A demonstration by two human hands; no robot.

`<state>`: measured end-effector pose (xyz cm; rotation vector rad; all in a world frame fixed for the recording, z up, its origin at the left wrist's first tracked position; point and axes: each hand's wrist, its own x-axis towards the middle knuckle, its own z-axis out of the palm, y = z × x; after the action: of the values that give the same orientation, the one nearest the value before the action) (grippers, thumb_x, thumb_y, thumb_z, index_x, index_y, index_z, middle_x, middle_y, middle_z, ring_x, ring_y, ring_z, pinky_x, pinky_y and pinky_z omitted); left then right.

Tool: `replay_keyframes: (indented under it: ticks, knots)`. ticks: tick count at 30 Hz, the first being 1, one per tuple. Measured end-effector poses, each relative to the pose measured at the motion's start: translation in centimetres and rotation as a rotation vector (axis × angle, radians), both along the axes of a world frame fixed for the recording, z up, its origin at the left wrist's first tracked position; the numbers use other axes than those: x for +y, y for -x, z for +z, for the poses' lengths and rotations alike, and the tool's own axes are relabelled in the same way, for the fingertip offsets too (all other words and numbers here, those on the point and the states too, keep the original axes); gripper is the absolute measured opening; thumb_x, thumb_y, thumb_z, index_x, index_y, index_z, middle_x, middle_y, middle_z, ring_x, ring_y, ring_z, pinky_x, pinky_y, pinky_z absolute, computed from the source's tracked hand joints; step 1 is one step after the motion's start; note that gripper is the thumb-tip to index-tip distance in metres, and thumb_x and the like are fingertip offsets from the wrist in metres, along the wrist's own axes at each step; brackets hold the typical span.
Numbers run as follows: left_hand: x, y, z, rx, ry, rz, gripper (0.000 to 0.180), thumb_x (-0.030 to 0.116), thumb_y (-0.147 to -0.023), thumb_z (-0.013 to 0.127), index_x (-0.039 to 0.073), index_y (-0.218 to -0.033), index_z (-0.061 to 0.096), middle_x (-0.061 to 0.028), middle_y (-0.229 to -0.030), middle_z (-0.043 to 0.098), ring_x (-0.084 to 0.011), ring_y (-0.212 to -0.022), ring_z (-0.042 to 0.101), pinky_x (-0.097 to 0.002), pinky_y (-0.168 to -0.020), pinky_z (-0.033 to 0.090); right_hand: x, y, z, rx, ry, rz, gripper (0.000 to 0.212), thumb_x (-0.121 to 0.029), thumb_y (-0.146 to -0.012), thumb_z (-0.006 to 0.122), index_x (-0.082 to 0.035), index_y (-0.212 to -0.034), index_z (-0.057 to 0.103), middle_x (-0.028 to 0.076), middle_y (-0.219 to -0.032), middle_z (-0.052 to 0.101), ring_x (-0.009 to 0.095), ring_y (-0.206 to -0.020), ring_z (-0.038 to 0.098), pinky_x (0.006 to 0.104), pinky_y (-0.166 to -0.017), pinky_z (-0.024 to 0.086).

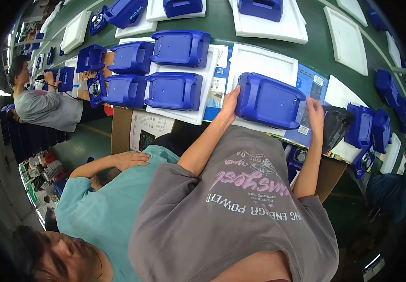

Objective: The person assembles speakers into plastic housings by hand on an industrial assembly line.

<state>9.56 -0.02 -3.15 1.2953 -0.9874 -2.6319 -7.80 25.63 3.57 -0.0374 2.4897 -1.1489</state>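
Observation:
A blue plastic housing (272, 101), box-shaped with rounded corners, is held between my two hands in front of my body, its broad flat face turned up. At its left end my left hand (231, 103) is closed round the edge, the thumb on the near side. My right hand (314, 112) grips the right end, its fingers partly hidden behind the housing. Beneath and behind it a white foam tray (264, 61) lies on the bench. Left of my hands, several similar blue housings (174, 91) rest on another foam tray (207, 89).
A black plastic bag (338, 127) and more blue housings (359, 124) are to the right. Across the green bench (306, 44) lie further foam trays (346, 40). A co-worker in a teal shirt (113, 197) is close on my left; another in grey (47, 108) works farther off.

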Motion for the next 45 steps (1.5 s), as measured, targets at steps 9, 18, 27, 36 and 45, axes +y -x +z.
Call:
replay_keyframes:
  ticks: [9, 18, 27, 36, 45]
  knots:
    - [-0.6, -0.8, 1.3, -0.121, 0.82, -0.204, 0.053, 0.04, -0.101, 0.047, -0.008, -0.123, 0.059, -0.0226, -0.113, 0.066, -0.028, -0.106, 0.063, -0.0328, -0.091, 0.047, -0.4, -3.3, -3.2, -0.708, 0.721, -0.028, 0.042, -0.033, -0.1, 0.055, -0.002, -0.127, 0.055, 0.007, -0.12, 0.064, 0.015, -0.107, 0.062, 0.0306, -0.094, 0.049]
    - [-1.7, -2.7, 0.7, -0.061, 0.881, -0.311, 0.049, 0.032, -0.094, 0.06, -0.006, -0.124, 0.06, -0.0247, -0.122, 0.063, -0.0318, -0.112, 0.062, -0.0364, -0.097, 0.047, -0.2, -3.9, -4.6, -0.634, 0.645, 0.084, 0.038, -0.03, -0.102, 0.053, -0.003, -0.127, 0.055, 0.005, -0.117, 0.065, 0.012, -0.102, 0.063, 0.0285, -0.088, 0.052]
    - [-1.5, -2.1, 2.2, -0.103, 0.78, -0.273, 0.049, 0.032, -0.092, 0.062, -0.005, -0.123, 0.061, -0.0246, -0.115, 0.067, -0.0315, -0.109, 0.066, -0.0343, -0.094, 0.049, 0.3, -5.1, -5.0, -0.624, 0.707, 0.053, 0.038, -0.029, -0.102, 0.052, -0.003, -0.129, 0.053, 0.005, -0.119, 0.065, 0.012, -0.103, 0.063, 0.0276, -0.089, 0.051]
    - [-1.4, -1.8, 1.8, -0.098, 0.812, -0.223, 0.044, 0.029, -0.091, 0.065, -0.004, -0.12, 0.064, -0.0223, -0.11, 0.069, -0.0299, -0.103, 0.068, -0.033, -0.09, 0.051, 0.6, -4.8, -5.7, -0.603, 0.713, 0.079, 0.038, -0.03, -0.102, 0.053, -0.004, -0.128, 0.055, 0.005, -0.117, 0.066, 0.011, -0.1, 0.064, 0.0277, -0.087, 0.052]
    - [-1.9, -2.0, 1.3, -0.088, 0.819, -0.249, 0.044, 0.029, -0.091, 0.065, -0.004, -0.12, 0.064, -0.0224, -0.109, 0.07, -0.0281, -0.101, 0.069, -0.0327, -0.088, 0.052, 1.5, -4.4, -7.5, -0.611, 0.644, 0.092, 0.036, -0.031, -0.102, 0.053, -0.003, -0.124, 0.056, 0.004, -0.112, 0.067, 0.01, -0.095, 0.064, 0.0254, -0.084, 0.052]
